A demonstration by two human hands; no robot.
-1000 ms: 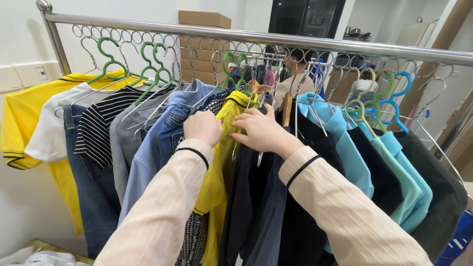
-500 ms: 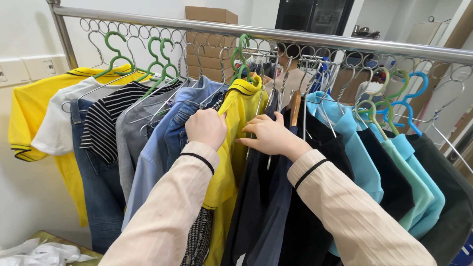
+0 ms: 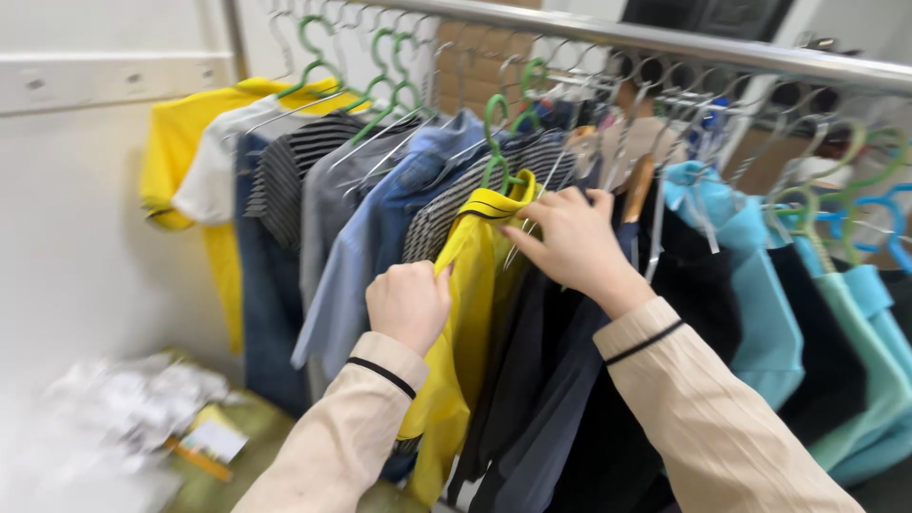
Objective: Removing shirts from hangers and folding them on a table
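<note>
A metal rail carries crowded hangers. Blue denim and turquoise tops hang there. Crumpled white cloth lies below.

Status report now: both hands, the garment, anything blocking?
Left hand gripping yellow shirt. Right hand at its collar. Denim shirt and dark garments press close.

Shiny metal rail; matt yellow cloth shirt.

Blurred floor clutter — rail cut off
</note>
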